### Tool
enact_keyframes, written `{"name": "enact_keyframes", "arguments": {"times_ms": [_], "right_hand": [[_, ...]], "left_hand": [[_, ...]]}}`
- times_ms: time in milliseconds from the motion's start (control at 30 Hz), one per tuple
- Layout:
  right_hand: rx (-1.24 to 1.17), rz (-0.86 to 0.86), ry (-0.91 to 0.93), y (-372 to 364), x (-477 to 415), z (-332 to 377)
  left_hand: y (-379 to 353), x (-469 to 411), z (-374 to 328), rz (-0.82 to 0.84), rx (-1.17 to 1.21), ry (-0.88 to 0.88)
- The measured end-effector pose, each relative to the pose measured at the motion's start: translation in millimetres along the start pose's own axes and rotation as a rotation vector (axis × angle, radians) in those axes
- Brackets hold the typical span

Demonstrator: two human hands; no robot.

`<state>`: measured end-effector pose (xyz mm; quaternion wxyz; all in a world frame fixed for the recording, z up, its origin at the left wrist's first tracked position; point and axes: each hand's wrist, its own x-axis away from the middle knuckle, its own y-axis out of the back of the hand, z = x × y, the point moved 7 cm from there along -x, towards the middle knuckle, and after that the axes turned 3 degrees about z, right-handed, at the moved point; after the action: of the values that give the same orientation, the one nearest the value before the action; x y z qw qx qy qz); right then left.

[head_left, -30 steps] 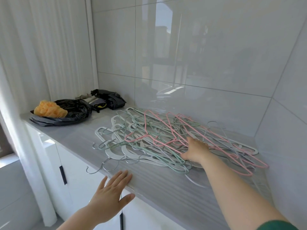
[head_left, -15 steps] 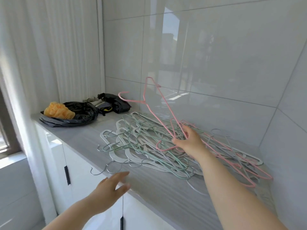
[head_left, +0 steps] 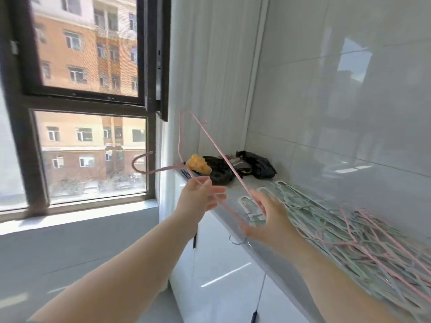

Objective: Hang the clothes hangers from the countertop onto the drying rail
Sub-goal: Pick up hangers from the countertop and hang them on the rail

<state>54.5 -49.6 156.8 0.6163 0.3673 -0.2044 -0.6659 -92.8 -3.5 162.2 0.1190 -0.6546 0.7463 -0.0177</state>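
Observation:
A pink hanger point(head_left: 217, 148) is in the air in front of the window, its hook point(head_left: 140, 164) pointing left. My left hand point(head_left: 200, 199) pinches it just below the hook. My right hand point(head_left: 268, 220), blurred, holds the hanger's lower right corner between thumb and fingers. A heap of pink, green and white hangers point(head_left: 338, 229) lies on the grey countertop point(head_left: 268, 252) to the right. No drying rail is in view.
At the countertop's far end lie a black plastic bag point(head_left: 221, 173) with a yellow cloth point(head_left: 198, 164) and a black pouch point(head_left: 256, 164). A dark-framed window point(head_left: 93, 101) fills the left side. White cabinet doors point(head_left: 221, 276) stand under the counter; a tiled wall is on the right.
My right hand has lifted the pink hanger off the heap and swung it left toward the window. My left hand came up and took hold near the hook. The view turned left.

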Motion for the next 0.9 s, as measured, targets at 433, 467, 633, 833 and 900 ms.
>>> {"name": "enact_keyframes", "arguments": {"times_ms": [433, 467, 633, 833, 900], "right_hand": [[-0.088, 0.843, 0.366, -261, 114, 266], [-0.105, 0.885, 0.402, -280, 132, 291], [-0.166, 0.993, 0.600, -355, 214, 411], [-0.152, 0.904, 0.956, -411, 296, 564], [-0.185, 0.885, 1.049, -428, 322, 615]], "left_hand": [[317, 252, -80, -0.574, -0.164, 0.010], [340, 282, -88, -0.628, -0.173, 0.020], [433, 428, -123, -0.860, -0.386, 0.120], [521, 586, -172, -1.110, -0.617, 0.198], [544, 631, -193, -1.212, -0.679, 0.197]]}}
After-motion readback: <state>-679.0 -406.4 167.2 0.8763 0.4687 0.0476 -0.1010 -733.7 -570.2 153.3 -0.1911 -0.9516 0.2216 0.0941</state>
